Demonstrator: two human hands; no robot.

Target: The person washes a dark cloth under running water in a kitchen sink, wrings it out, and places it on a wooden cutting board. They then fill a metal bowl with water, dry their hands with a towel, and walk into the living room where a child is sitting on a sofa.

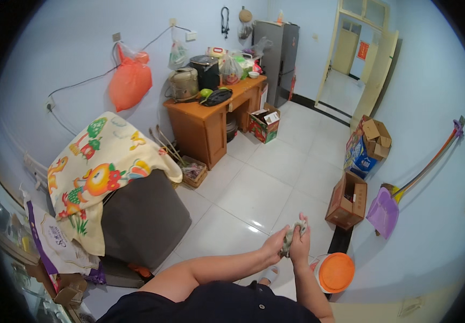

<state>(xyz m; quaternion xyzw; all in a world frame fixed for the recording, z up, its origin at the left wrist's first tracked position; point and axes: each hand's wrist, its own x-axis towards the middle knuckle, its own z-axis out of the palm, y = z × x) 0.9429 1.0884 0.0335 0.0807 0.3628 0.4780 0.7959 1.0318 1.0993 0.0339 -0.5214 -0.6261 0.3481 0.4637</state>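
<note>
Head view shows, at five o'clock, the left hand (275, 247) and right hand (301, 247) curled closed around a crumpled grey-green rag (289, 242), apparently wringing it, the next move likely calling for firm, opposing twists.

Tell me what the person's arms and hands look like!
The left hand and right hand are bare, with no gloves. The left forearm and right forearm are bare too, and no watch or bracelet shows. The person wears a dark top with a small, pale button.
</note>
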